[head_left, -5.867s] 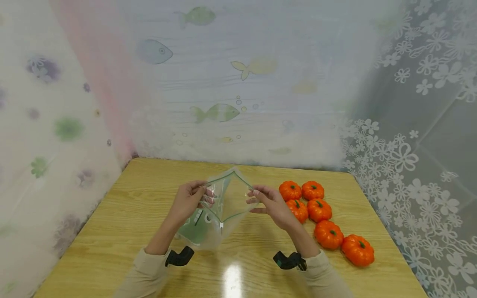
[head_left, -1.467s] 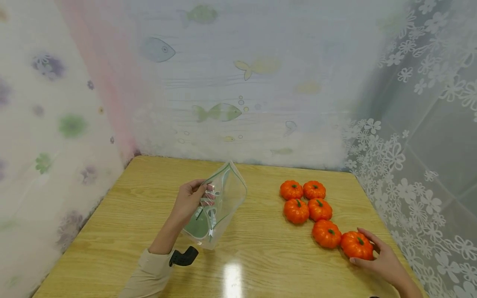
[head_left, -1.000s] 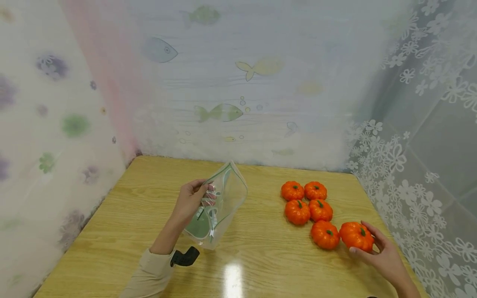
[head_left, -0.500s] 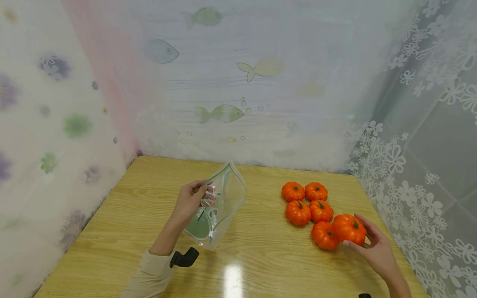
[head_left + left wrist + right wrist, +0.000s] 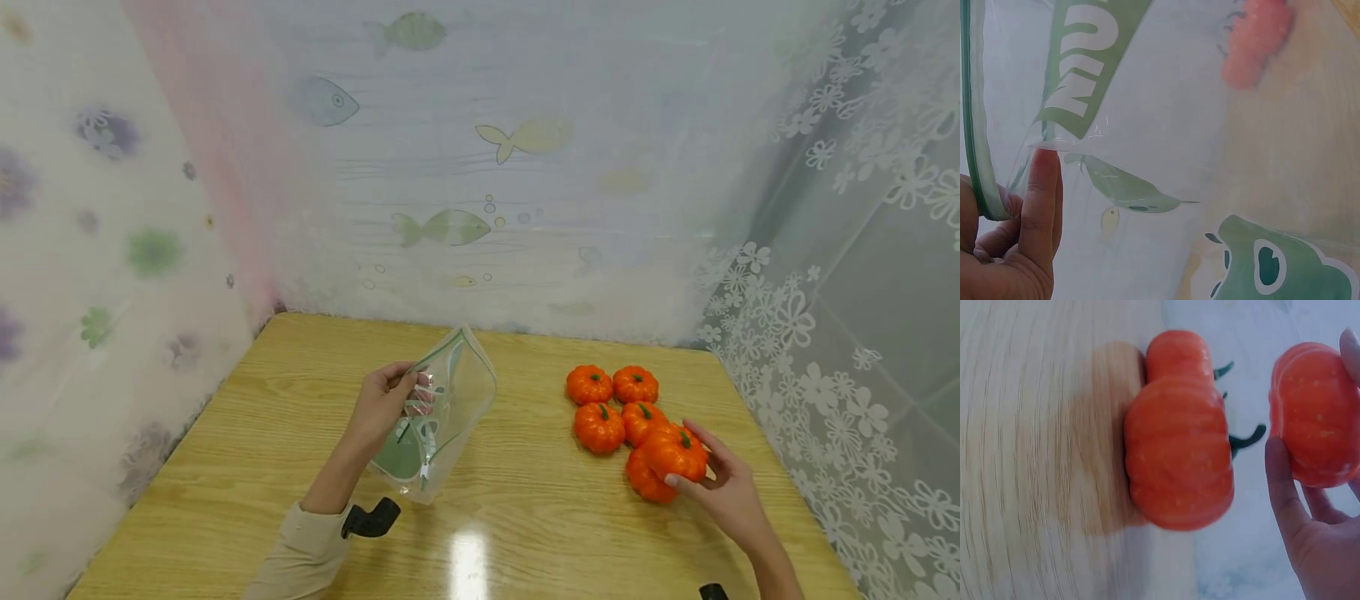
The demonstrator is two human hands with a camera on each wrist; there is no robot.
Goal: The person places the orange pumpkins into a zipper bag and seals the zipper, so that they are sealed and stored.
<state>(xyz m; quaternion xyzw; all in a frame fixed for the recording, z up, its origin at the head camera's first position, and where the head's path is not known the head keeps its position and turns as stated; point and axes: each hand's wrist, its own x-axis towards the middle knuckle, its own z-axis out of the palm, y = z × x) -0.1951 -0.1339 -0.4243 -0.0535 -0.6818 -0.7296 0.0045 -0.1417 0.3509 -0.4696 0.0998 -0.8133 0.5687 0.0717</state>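
- Far left of the head view: pale sheet (image 5: 45, 367) printed with purple and green flowers, beside the wooden bench (image 5: 540, 500).
- Lower left: beige sleeve (image 5: 296, 546), with a black wrist device (image 5: 371, 518) at its cuff.
- Left of centre: left hand (image 5: 378, 410), its grip pinching one side of the mouth of a clear zip bag (image 5: 467, 396), some fingers visible through the plastic.
- Lower centre: same bag, tilted, mouth gaping, with green edging, green print and a small white slider (image 5: 425, 472) low down.
- Right of centre, on the bench: four orange pumpkins (image 5: 599, 430) with green stems, clustered in two rows.
- Just below these: a fifth pumpkin (image 5: 642, 483), partly hidden.
- Farther right: lifted pumpkin (image 5: 675, 454), clear of the bench in the right wrist view, overlapping the fifth in the head view.
- Beside it: right hand (image 5: 731, 493), its grip curled around that pumpkin's right side.
- Far right: sheer sheet (image 5: 806, 321) with white flowers.
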